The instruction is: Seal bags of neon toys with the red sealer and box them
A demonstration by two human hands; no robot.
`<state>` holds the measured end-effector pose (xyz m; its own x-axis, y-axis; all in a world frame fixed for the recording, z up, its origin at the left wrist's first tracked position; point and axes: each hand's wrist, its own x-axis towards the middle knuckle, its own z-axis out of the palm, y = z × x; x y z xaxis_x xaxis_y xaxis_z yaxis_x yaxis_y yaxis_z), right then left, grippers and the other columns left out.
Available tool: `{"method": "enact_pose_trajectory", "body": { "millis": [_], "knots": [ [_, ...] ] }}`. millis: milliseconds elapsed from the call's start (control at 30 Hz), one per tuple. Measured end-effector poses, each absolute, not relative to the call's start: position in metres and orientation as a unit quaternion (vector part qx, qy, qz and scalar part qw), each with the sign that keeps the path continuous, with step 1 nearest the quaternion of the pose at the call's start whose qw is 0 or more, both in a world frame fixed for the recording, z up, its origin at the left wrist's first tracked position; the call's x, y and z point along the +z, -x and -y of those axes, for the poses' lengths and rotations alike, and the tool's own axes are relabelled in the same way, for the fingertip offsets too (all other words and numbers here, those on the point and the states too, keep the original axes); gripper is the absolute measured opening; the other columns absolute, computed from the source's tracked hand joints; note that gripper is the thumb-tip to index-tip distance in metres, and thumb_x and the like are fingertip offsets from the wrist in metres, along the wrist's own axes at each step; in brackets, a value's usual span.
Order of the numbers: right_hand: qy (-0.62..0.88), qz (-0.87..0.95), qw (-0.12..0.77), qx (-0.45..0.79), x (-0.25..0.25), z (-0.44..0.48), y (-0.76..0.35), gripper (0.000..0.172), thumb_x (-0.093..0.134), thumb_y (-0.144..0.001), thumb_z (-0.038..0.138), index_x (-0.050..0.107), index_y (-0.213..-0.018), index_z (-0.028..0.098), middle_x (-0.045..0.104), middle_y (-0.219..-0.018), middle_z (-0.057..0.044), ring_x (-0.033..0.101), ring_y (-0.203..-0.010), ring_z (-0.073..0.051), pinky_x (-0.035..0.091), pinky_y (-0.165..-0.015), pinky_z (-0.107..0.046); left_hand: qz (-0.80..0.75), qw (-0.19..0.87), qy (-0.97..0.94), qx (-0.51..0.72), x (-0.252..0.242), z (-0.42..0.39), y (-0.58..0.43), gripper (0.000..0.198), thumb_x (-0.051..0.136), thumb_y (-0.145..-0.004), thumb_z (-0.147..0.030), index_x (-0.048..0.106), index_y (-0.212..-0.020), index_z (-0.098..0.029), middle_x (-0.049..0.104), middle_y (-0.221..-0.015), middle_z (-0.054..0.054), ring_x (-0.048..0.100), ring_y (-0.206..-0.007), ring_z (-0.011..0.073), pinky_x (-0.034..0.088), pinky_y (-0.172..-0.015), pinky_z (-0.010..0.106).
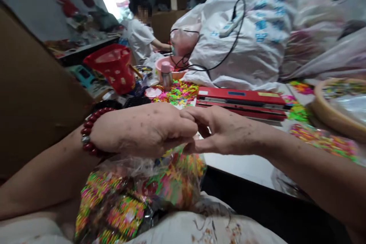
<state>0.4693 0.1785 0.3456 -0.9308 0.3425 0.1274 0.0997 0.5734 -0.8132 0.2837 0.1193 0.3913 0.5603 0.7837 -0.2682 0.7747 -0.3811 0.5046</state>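
A clear plastic bag (137,198) full of small neon-coloured pieces rests on my lap. My left hand (143,129), with a dark red bead bracelet (88,133) on its wrist, is closed around the gathered top of that bag. My right hand (223,131) meets it from the right, fingertips pinched at the same bag top. What lies between the pinched fingers is hidden.
A red bag-sealing machine (243,101) lies on the white table (243,166) behind my hands, with loose neon pieces (178,92) beside it. A red basket (114,65), big white sacks (251,42), a round tray (337,114) and a cardboard sheet (31,95) surround them. Another person (140,34) sits far back.
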Motion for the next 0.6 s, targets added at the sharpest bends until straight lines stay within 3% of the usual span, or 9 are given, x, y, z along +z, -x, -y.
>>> {"method": "enact_pose_trajectory", "body": {
  "millis": [200,333,467,600],
  "knots": [
    [0.183,0.813,0.136,0.536,0.339,-0.209,-0.518,0.028,0.064,-0.085,0.039,0.063,-0.09,0.011,0.057,-0.085,-0.002,0.053,-0.083,-0.015,0.043,-0.073,-0.023,-0.331,0.266,-0.904,0.053,0.397,-0.179,-0.321,0.019,0.051,-0.085,-0.028,0.061,-0.074,-0.016,0.051,-0.065,0.0,0.046,-0.062,0.0095,0.035,-0.062,0.02],
    [0.22,0.806,0.197,0.513,0.34,-0.214,-0.536,0.037,0.06,-0.089,0.042,0.056,-0.071,0.011,0.045,-0.067,0.001,0.042,-0.062,-0.009,0.034,-0.056,-0.02,-0.286,0.248,-0.922,0.073,0.399,-0.203,-0.323,0.027,0.048,-0.09,-0.033,0.059,-0.077,-0.013,0.053,-0.067,0.001,0.045,-0.06,0.0083,0.033,-0.059,0.02],
    [0.281,0.768,0.227,0.529,0.334,-0.228,-0.553,0.04,0.063,-0.086,0.049,0.056,-0.073,0.012,0.038,-0.061,0.003,0.03,-0.052,-0.007,0.024,-0.047,-0.02,-0.301,0.287,-0.908,0.057,0.374,-0.234,-0.32,0.033,0.061,-0.082,-0.045,0.063,-0.096,-0.015,0.06,-0.08,0.002,0.051,-0.07,0.0104,0.034,-0.062,0.018],
    [0.332,0.78,0.206,0.488,0.323,-0.253,-0.577,0.046,0.063,-0.085,0.054,0.052,-0.066,0.013,0.036,-0.058,0.003,0.029,-0.05,-0.007,0.023,-0.047,-0.021,-0.324,0.305,-0.894,0.049,0.338,-0.271,-0.322,0.034,0.06,-0.081,-0.046,0.062,-0.075,-0.013,0.052,-0.066,-0.001,0.044,-0.061,0.0087,0.031,-0.058,0.02]
  ]
}}
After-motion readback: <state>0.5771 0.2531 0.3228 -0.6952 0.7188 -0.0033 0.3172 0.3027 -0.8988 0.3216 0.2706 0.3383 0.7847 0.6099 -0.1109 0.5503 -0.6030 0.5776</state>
